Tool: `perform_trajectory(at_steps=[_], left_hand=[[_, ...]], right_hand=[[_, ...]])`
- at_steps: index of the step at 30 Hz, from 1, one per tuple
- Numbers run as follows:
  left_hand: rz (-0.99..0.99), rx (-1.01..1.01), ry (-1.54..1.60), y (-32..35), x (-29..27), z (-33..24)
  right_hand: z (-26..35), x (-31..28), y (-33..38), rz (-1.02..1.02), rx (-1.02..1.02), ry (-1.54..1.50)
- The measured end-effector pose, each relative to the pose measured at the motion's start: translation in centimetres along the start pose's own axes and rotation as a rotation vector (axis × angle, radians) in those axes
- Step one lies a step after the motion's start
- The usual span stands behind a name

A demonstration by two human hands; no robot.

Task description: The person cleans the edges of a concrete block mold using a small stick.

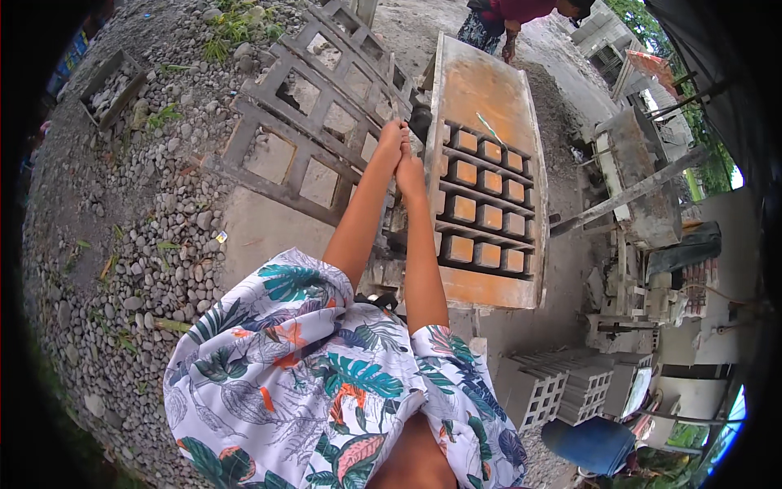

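Note:
Both of my arms reach forward with the hands close together, at the left side of a long rust-orange metal table (487, 90). My left hand (394, 135) is closed, farther out, around what looks like a thin grey bar (393, 102) whose tip shows past the fingers. Just nearer, my right hand (410, 173) is closed in line with it; most of what it grips is hidden. On the table, a dark mould grid (489, 196) has several square blocks with orange tops in rows. Grey ladder-like frames (305, 106) with square openings lean left of my hands.
A co-worker (521, 12) bends over the table's far end, one hand near its edge. Grey hollow blocks (538, 395) stand at the lower right beside a blue barrel (588, 447). A slanted pole (627, 191) extends from the right. Loose stones (163, 269) cover the left ground.

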State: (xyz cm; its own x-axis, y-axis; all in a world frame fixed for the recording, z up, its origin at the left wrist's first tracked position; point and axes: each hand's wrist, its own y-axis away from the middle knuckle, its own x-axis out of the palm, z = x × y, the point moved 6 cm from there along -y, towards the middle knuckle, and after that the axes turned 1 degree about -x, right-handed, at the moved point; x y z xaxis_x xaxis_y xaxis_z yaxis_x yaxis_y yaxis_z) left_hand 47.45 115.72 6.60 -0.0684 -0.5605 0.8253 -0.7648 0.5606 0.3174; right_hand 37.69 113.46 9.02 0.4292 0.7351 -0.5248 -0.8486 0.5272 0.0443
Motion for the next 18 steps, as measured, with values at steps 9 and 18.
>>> perform_trajectory(at_steps=[9,18], left_hand=[[0.157,0.269,0.162,3.9,3.4,-9.2],[0.092,-0.117,-0.037,1.1,0.5,0.2]], right_hand=[[8.5,0.4,-1.1,0.049,-0.302,0.025],[-0.8,0.4,0.0,0.053,0.054,-0.234]])
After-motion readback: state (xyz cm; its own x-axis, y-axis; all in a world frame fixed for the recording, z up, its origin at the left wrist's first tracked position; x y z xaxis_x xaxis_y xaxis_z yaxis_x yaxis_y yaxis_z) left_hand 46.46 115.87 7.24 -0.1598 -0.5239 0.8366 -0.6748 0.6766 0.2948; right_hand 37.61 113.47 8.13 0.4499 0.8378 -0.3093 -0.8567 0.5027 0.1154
